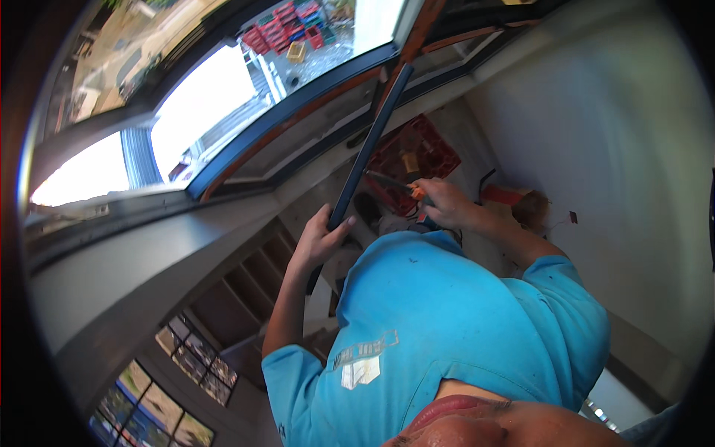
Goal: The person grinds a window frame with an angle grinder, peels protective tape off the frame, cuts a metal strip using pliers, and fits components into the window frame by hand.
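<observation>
A long dark bar (372, 138) slants across the middle, its far end up beside the window frame. My left hand (324, 237) is closed around its lower part, and its near end runs down past my forearm. My right hand (445, 203) grips a screwdriver-like tool (389, 179) with orange on its handle. The thin shaft points left and its tip meets or nearly meets the bar's edge; I cannot tell whether they touch. The exact kind of the tool's tip is too small to make out.
A window with a dark frame (290, 100) and brown inner edges spans the upper left. Below, a red plastic crate (439, 149) holds a yellow-handled thing (410, 162). To its right sits an open box (525, 207) by the pale wall (596, 134). Wooden compartments (246, 283) stand at lower left.
</observation>
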The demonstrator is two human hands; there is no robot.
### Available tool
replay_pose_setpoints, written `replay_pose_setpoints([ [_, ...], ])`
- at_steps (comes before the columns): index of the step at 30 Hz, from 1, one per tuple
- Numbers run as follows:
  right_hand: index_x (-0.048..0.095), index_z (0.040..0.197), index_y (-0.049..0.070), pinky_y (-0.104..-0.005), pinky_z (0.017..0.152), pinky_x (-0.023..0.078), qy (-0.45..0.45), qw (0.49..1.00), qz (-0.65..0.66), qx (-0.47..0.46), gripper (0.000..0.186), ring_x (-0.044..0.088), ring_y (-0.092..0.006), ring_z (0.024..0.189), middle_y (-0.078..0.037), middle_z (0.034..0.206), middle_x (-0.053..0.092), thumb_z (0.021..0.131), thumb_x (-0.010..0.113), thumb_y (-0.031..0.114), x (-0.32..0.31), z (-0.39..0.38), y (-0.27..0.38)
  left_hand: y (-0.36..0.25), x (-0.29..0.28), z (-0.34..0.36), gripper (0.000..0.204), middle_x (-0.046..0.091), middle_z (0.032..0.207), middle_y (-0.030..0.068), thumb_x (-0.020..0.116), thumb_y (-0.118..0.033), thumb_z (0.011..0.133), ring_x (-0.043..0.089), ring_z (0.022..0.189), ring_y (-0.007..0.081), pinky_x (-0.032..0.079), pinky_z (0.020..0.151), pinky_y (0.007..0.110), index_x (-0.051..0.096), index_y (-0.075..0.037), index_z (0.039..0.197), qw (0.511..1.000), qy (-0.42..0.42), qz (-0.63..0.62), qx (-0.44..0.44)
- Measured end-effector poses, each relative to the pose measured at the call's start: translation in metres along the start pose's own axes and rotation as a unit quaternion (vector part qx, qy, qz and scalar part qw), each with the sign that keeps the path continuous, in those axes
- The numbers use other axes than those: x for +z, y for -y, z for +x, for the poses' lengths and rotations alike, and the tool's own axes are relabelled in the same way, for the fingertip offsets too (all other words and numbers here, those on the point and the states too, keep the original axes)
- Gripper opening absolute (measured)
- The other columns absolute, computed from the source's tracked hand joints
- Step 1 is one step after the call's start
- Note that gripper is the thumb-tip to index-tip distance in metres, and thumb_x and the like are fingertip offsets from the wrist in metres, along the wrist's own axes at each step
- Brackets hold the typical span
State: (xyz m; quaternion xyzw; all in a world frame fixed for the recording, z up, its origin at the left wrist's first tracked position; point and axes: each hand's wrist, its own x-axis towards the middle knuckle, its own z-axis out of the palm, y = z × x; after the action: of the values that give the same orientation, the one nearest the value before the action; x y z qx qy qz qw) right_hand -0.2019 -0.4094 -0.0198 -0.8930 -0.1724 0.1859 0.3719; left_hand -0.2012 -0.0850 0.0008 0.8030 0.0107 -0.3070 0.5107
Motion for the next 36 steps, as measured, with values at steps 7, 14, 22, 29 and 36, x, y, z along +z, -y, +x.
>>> replay_pose_setpoints([
  [7, 0.055, 0.122, 0.002, -0.047, 0.092, 0.048, 0.098, 0.994, -0.037, 0.031, 0.038, 0.058, -0.0372, 0.108, -0.019, 0.109, 0.062, 0.086, 0.065, 0.012, 0.006, -0.001, 0.015, 0.015, -0.005, -0.003, 0.051, 0.047, 0.069, 0.0034, 0.072, -0.048, 0.09, 0.049, 0.067, 0.0139, 0.043, 0.06, 0.032, 0.049, -0.004, 0.082, 1.0, -0.006, 0.004, -0.012],
  [14, 0.055, 0.117, 0.002, -0.0474, 0.087, 0.047, 0.076, 0.997, -0.011, 0.013, 0.034, 0.058, -0.0374, 0.102, -0.019, 0.104, 0.061, 0.086, 0.066, 0.013, 0.011, 0.005, 0.012, 0.015, 0.001, -0.003, 0.055, 0.047, 0.069, 0.003, 0.072, -0.052, 0.09, 0.048, 0.066, 0.0137, 0.043, 0.059, 0.032, 0.047, -0.005, 0.081, 1.0, -0.004, 0.0, 0.013],
  [22, 0.052, 0.113, 0.001, -0.0465, 0.081, 0.049, 0.131, 0.988, 0.075, 0.024, 0.029, 0.062, -0.0408, 0.097, -0.024, 0.102, 0.061, 0.091, 0.064, 0.017, 0.018, 0.007, -0.004, 0.01, 0.0, -0.007, 0.046, 0.053, 0.076, 0.0049, 0.072, -0.043, 0.092, 0.052, 0.075, 0.015, 0.045, 0.067, 0.033, 0.055, -0.001, 0.092, 0.998, -0.01, 0.062, -0.022],
  [29, 0.052, 0.111, 0.001, -0.0459, 0.074, 0.051, 0.168, 0.977, 0.114, 0.07, 0.036, 0.067, -0.039, 0.086, -0.021, 0.087, 0.064, 0.083, 0.066, 0.018, 0.014, 0.002, -0.003, 0.005, -0.001, 0.002, 0.042, 0.058, 0.072, 0.0048, 0.079, -0.038, 0.086, 0.056, 0.07, 0.0133, 0.045, 0.063, 0.03, 0.059, -0.003, 0.092, 0.999, 0.036, -0.01, -0.035],
  [36, 0.056, 0.108, 0.004, -0.047, 0.072, 0.052, 0.118, 0.984, 0.127, 0.029, 0.037, 0.067, -0.0395, 0.081, -0.02, 0.082, 0.066, 0.075, 0.066, 0.016, 0.034, 0.002, -0.015, 0.043, 0.028, 0.044, 0.033, 0.062, 0.074, 0.0052, 0.079, -0.024, 0.081, 0.061, 0.068, 0.0151, 0.049, 0.064, 0.03, 0.061, -0.001, 0.095, 0.989, 0.091, -0.103, -0.06],
])
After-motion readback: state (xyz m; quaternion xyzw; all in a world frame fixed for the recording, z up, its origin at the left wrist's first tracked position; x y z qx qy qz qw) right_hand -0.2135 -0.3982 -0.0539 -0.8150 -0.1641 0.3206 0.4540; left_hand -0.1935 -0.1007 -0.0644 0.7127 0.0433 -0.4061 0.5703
